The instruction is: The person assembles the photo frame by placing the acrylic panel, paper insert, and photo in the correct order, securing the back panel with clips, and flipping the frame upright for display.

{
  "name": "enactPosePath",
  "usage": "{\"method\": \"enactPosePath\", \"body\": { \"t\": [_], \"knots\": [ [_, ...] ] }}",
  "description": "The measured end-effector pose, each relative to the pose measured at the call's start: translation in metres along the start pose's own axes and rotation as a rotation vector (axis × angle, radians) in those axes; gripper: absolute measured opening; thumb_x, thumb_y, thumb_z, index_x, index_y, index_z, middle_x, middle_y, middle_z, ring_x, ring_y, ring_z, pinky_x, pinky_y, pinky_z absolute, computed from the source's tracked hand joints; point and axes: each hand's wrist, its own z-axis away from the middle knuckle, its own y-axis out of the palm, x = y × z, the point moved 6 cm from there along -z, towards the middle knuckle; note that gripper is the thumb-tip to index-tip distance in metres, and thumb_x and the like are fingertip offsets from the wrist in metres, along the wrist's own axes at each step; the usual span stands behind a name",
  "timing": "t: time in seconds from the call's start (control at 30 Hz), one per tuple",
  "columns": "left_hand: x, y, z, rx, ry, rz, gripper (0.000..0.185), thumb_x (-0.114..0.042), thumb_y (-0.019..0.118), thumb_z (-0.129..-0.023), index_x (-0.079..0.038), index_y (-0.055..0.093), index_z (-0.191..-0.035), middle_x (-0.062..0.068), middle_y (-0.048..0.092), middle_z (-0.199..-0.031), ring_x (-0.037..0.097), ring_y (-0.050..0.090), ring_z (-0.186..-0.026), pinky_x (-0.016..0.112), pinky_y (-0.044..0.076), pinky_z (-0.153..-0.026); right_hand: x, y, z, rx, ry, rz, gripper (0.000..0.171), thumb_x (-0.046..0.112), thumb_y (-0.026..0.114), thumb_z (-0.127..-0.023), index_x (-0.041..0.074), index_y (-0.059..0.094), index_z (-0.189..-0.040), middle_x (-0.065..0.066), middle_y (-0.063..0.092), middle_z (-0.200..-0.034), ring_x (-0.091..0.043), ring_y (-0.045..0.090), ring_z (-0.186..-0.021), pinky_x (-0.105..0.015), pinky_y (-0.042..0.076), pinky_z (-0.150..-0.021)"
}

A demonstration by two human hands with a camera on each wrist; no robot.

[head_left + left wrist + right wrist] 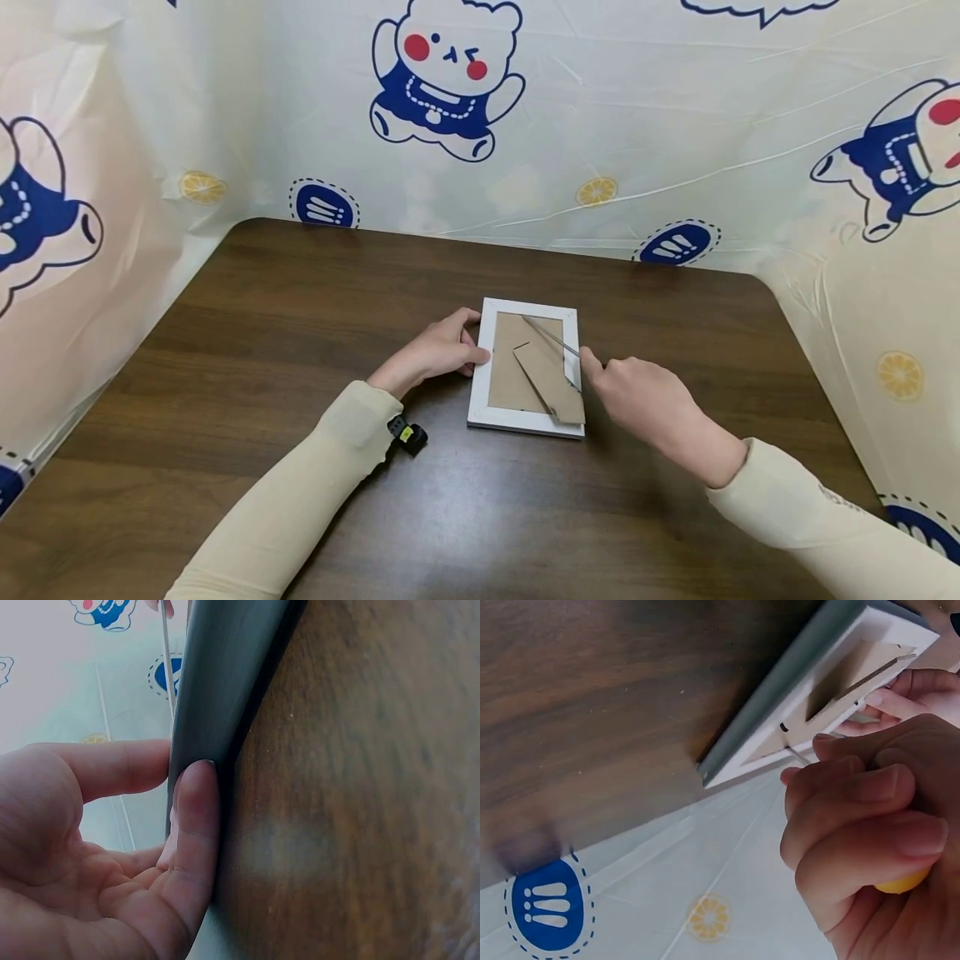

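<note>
A white picture frame (525, 422) lies face down on the brown table (285, 333), its cardboard back (506, 367) and fold-out stand (553, 385) facing up. My left hand (474, 335) holds the frame's left edge; the thumb (196, 802) lies along the frame side (217, 675) and a finger touches it from above. My right hand (592, 362) grips a thin tool with a yellow handle (904, 883). Its metal shaft (551, 336) lies across the back by the right rim of the frame (795, 697).
A cartoon-bear printed sheet (600, 125) walls the table on the back and both sides. A small black and yellow device (407, 434) sits at my left wrist. Bare wood lies left, right and in front of the frame.
</note>
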Motion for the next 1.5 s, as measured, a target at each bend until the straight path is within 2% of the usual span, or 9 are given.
{"method": "enactPosePath", "body": {
  "t": [0.3,0.43,0.6,0.87,1.2,1.5],
  "knots": [
    [0.002,-0.001,-0.001,0.002,-0.001,0.011,0.073,-0.02,0.073,-0.098,-0.01,0.037,-0.161,0.013,0.065,-0.103,0.023,0.073,-0.084,0.037,0.061,-0.086,0.009,0.005,0.002,-0.02,0.045,0.056,0.049,-0.014,0.066,-0.084,-0.003,0.067,-0.131,-0.003,0.04,-0.045,-0.016,0.047,-0.038,-0.027,0.038,-0.033],
    [0.003,-0.001,-0.001,0.008,-0.002,0.022,0.073,-0.019,0.072,-0.098,-0.01,0.036,-0.161,0.014,0.064,-0.103,0.024,0.073,-0.084,0.037,0.063,-0.084,0.014,0.008,0.004,-0.04,0.04,0.08,0.049,-0.014,0.065,-0.084,-0.004,0.066,-0.132,-0.004,0.04,-0.045,-0.017,0.048,-0.038,-0.026,0.039,-0.033],
    [0.002,-0.001,-0.001,0.002,-0.001,0.015,0.073,-0.021,0.073,-0.098,-0.011,0.037,-0.161,0.014,0.064,-0.104,0.023,0.074,-0.084,0.038,0.062,-0.088,0.018,0.011,0.008,-0.061,0.033,0.098,0.05,-0.013,0.067,-0.083,-0.007,0.064,-0.132,-0.004,0.041,-0.046,-0.016,0.048,-0.039,-0.026,0.038,-0.034],
    [0.001,-0.001,-0.001,0.005,-0.005,0.021,0.074,-0.021,0.073,-0.098,-0.011,0.037,-0.162,0.014,0.064,-0.104,0.023,0.074,-0.085,0.037,0.062,-0.088,0.02,0.017,0.012,-0.107,0.048,0.082,0.055,-0.014,0.068,-0.079,-0.006,0.064,-0.134,-0.001,0.036,-0.046,-0.014,0.041,-0.039,-0.026,0.036,-0.034],
    [0.001,-0.001,0.0,0.001,-0.008,0.031,0.074,-0.019,0.073,-0.098,-0.01,0.037,-0.162,0.014,0.064,-0.104,0.023,0.074,-0.084,0.037,0.063,-0.085,0.022,0.024,0.01,-0.047,0.063,0.083,0.053,-0.011,0.069,-0.086,-0.005,0.065,-0.139,-0.003,0.04,-0.048,-0.014,0.044,-0.042,-0.027,0.042,-0.036],
    [0.001,-0.001,0.0,0.004,-0.01,0.029,0.074,-0.019,0.073,-0.098,-0.011,0.036,-0.162,0.014,0.065,-0.104,0.023,0.074,-0.084,0.038,0.062,-0.087,0.023,0.023,0.011,-0.043,0.081,0.092,0.054,-0.012,0.07,-0.085,-0.004,0.065,-0.139,-0.004,0.04,-0.048,-0.014,0.044,-0.041,-0.027,0.041,-0.034]
  ]
}}
